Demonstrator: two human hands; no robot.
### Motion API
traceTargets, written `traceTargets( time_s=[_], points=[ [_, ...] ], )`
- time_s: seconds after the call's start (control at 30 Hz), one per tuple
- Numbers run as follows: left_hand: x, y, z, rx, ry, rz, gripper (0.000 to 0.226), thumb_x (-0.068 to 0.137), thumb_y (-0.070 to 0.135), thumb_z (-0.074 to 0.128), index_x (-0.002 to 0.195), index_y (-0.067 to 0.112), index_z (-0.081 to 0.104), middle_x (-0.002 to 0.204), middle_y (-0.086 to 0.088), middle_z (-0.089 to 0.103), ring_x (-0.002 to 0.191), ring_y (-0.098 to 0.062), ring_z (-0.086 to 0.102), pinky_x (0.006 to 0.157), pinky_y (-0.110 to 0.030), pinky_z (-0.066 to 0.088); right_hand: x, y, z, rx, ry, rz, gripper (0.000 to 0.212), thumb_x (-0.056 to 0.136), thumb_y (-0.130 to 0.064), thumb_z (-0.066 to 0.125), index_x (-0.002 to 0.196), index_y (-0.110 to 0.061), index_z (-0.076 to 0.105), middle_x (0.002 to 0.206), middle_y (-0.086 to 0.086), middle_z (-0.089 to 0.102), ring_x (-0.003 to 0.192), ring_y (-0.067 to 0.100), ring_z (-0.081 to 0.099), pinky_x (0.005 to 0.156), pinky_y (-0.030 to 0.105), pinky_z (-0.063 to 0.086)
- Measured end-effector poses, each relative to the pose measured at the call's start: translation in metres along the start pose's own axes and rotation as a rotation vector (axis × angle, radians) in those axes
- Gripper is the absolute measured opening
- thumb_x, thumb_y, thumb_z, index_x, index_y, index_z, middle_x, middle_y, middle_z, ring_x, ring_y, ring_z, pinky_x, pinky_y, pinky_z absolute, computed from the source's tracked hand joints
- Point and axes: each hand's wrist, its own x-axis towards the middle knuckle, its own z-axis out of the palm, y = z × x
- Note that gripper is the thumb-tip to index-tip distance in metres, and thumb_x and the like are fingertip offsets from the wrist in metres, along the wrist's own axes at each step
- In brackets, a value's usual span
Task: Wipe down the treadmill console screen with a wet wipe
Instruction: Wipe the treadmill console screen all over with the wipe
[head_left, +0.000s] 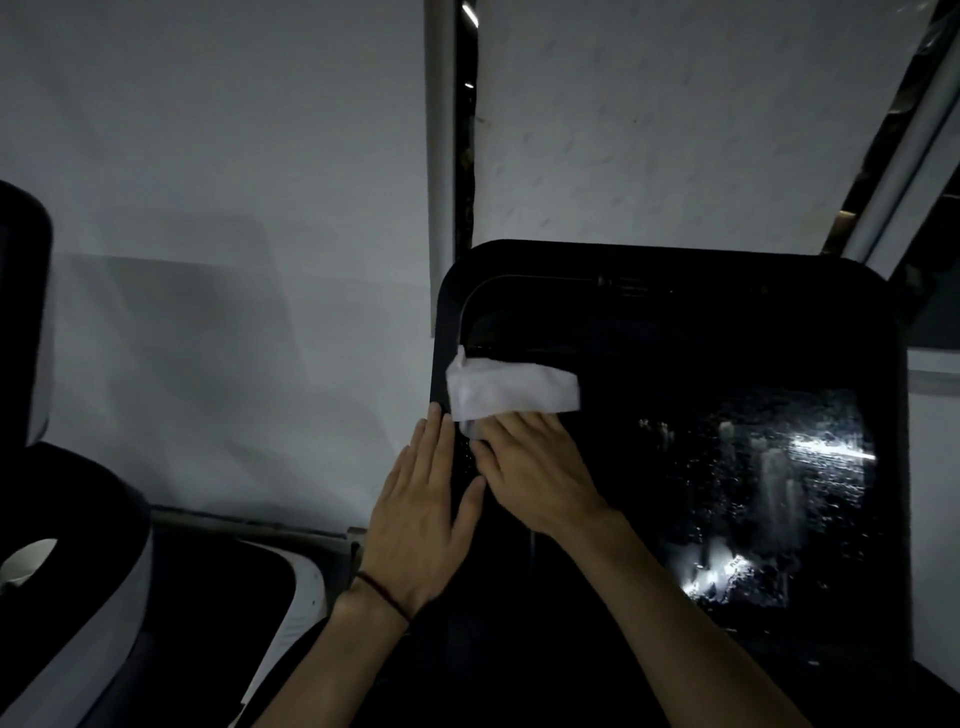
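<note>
The black treadmill console screen (675, 415) fills the right half of the head view, with wet streaks and droplets shining on its right side. A white wet wipe (511, 389) lies flat against the screen's upper left part. My right hand (535, 467) presses the wipe's lower edge onto the glass with straight fingers. My left hand (426, 509) rests flat on the console's left frame, fingers straight, thumb toward the right hand. A dark cord bracelet sits on my left wrist.
A pale wall and roller blinds (234, 208) stand behind the console, with a dark window gap (465, 130) between them. Part of a neighbouring machine (67, 597), black and white, sits at lower left.
</note>
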Motion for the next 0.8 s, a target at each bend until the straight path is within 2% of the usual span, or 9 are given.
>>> traceTargets(
  time_s=[0.07, 0.17, 0.3, 0.37, 0.47, 0.57, 0.63, 0.73, 0.8],
  points=[
    [-0.002, 0.001, 0.001, -0.019, 0.011, -0.011, 0.077, 0.103, 0.06, 0.021, 0.165, 0.017, 0.01, 0.173, 0.005, -0.001, 0.159, -0.004, 0.0, 0.13, -0.028, 0.01, 0.011, 0.006, -0.003, -0.006, 0.001, 0.09, 0.036, 0.1, -0.032, 0.038, 0.098, -0.014, 0.069, 0.098, 0.005, 0.071, 0.095, 0.026, 0.065, 0.092, 0.037, 0.045],
    [-0.003, 0.005, 0.001, -0.027, 0.021, -0.01, 0.078, 0.102, 0.062, 0.019, 0.165, 0.017, 0.009, 0.173, 0.005, -0.002, 0.159, -0.003, -0.002, 0.129, -0.025, 0.008, -0.002, 0.007, 0.001, -0.09, 0.024, 0.275, 0.039, 0.101, -0.033, 0.036, 0.104, -0.01, 0.068, 0.101, 0.01, 0.071, 0.096, 0.029, 0.065, 0.091, 0.042, 0.053],
    [0.001, 0.003, -0.001, -0.071, 0.026, -0.006, 0.072, 0.104, 0.057, 0.019, 0.165, 0.021, 0.01, 0.174, 0.005, 0.003, 0.159, -0.003, 0.001, 0.13, -0.032, 0.016, -0.01, -0.013, 0.013, -0.025, -0.01, 0.059, 0.038, 0.097, -0.027, 0.038, 0.1, -0.012, 0.073, 0.095, 0.008, 0.074, 0.089, 0.025, 0.07, 0.083, 0.034, 0.057],
    [0.002, 0.0, -0.005, -0.056, 0.02, 0.005, 0.072, 0.104, 0.055, 0.02, 0.165, 0.019, 0.012, 0.174, 0.005, 0.003, 0.159, -0.003, 0.001, 0.13, -0.032, 0.016, 0.004, -0.002, 0.005, -0.056, -0.005, 0.135, 0.036, 0.097, -0.028, 0.038, 0.089, -0.017, 0.07, 0.084, 0.004, 0.072, 0.08, 0.023, 0.067, 0.078, 0.033, 0.053],
    [0.002, -0.002, -0.008, -0.078, 0.0, 0.01, 0.073, 0.103, 0.058, 0.019, 0.165, 0.02, 0.012, 0.173, 0.01, 0.0, 0.158, 0.001, 0.001, 0.129, -0.027, 0.015, -0.003, 0.0, 0.001, -0.036, -0.001, 0.311, 0.04, 0.103, -0.031, 0.033, 0.096, -0.013, 0.068, 0.091, 0.007, 0.071, 0.089, 0.028, 0.066, 0.086, 0.041, 0.053],
    [0.002, -0.004, -0.009, -0.18, 0.015, -0.01, 0.072, 0.101, 0.06, 0.02, 0.165, 0.026, 0.016, 0.171, 0.02, 0.002, 0.155, 0.007, 0.006, 0.126, -0.021, 0.018, -0.011, -0.024, 0.012, 0.016, -0.08, 0.167, 0.047, 0.105, -0.032, 0.028, 0.103, -0.014, 0.071, 0.095, 0.008, 0.073, 0.09, 0.029, 0.069, 0.083, 0.041, 0.057],
    [0.004, -0.006, -0.011, -0.223, 0.017, -0.003, 0.069, 0.101, 0.059, 0.021, 0.164, 0.029, 0.02, 0.17, 0.024, 0.005, 0.154, 0.01, 0.009, 0.125, -0.017, 0.016, 0.009, -0.025, 0.007, 0.09, -0.15, 0.145, 0.071, 0.107, -0.047, 0.005, 0.12, -0.018, 0.068, 0.112, 0.004, 0.073, 0.107, 0.023, 0.065, 0.098, 0.038, 0.049],
    [0.003, -0.01, -0.011, -0.237, 0.035, -0.005, 0.067, 0.102, 0.053, 0.021, 0.163, 0.025, 0.025, 0.169, 0.023, 0.01, 0.153, 0.011, 0.011, 0.121, -0.008, 0.012, 0.01, -0.013, -0.002, 0.118, -0.037, 0.315, 0.082, 0.104, -0.052, -0.007, 0.106, -0.019, 0.068, 0.1, 0.001, 0.072, 0.099, 0.022, 0.064, 0.095, 0.038, 0.047],
    [0.004, -0.009, -0.01, -0.262, 0.049, -0.009, 0.065, 0.102, 0.046, 0.023, 0.162, 0.021, 0.029, 0.169, 0.02, 0.013, 0.153, 0.01, 0.013, 0.119, -0.004, 0.011, -0.009, -0.02, 0.002, 0.045, 0.002, 0.343, 0.068, 0.109, -0.045, 0.007, 0.101, -0.016, 0.067, 0.093, 0.005, 0.072, 0.092, 0.025, 0.067, 0.09, 0.04, 0.052]
  ],
)
